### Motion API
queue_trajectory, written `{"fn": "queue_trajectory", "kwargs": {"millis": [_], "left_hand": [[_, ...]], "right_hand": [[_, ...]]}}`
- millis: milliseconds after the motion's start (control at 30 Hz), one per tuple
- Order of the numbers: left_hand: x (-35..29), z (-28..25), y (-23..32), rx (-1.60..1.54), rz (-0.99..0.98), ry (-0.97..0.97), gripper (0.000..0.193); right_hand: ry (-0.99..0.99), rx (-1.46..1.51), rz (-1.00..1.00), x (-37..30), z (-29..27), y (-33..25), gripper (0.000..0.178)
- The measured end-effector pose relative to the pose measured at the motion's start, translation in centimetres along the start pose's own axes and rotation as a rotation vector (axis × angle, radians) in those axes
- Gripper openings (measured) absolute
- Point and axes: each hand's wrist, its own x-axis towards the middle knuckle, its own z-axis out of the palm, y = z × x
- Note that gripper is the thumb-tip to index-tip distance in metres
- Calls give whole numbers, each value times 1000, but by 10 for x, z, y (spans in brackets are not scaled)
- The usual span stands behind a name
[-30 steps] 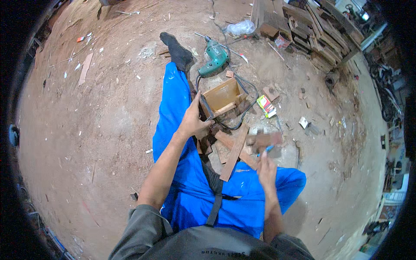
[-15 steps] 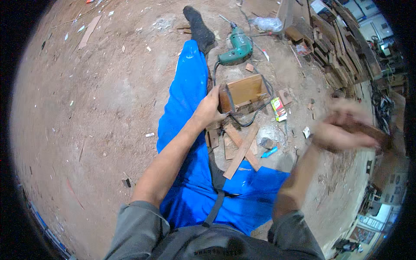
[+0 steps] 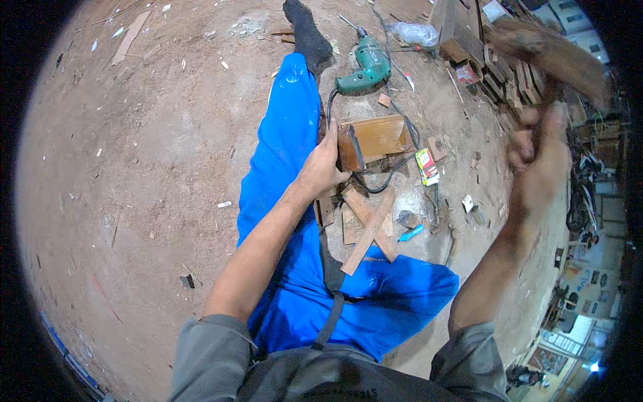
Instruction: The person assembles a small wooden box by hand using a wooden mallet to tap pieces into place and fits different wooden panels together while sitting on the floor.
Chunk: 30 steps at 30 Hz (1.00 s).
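On the floor ahead, my left hand (image 3: 321, 163) is closed on the left end of a small wooden box (image 3: 386, 136), thumb at the near edge and fingers at the far edge. My right hand (image 3: 541, 149) is raised at the right, apart from the box. It grips the handle of a wooden mallet (image 3: 549, 59), whose head is smeared by motion. Around the box loops the black cord of a green power drill (image 3: 372, 65), lying just beyond. Two crossed wooden strips (image 3: 372, 231) lie by my bent leg, partly over a flat wood piece.
A yellow-and-red small packet (image 3: 426, 167) lies right of the box, and a blue marker-like object (image 3: 410, 233) below it. Stacked planks (image 3: 499, 80) stand at the far right, near a clear plastic bag (image 3: 413, 33). My blue-trousered legs (image 3: 284, 141) flank the work spot.
My right hand has swung upward and away with the mallet, whose head now rises above it. My left hand stays on the box, which appears slightly turned.
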Motion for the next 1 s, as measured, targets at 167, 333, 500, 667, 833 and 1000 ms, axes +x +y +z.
{"fn": "queue_trajectory", "kwargs": {"millis": [167,333,500,667,833,1000], "left_hand": [[0,1,5,-24,-40,-12,132],[4,4,4,-33,44,24,135],[2,4,1,-82,-68,-43,134],[2,7,2,-39,-47,-34,132],[5,12,5,-63,-33,-59,131],[1,13,5,-83,-4,-30,133]], "right_hand": [[108,610,-158,-14,34,49,57],[-348,-243,-10,-76,98,160,54],[-380,-148,211,-76,82,125,54],[-29,33,73,-41,31,71,54],[-22,448,27,-58,67,126,53],[-495,-247,231,-74,86,150,65]]}}
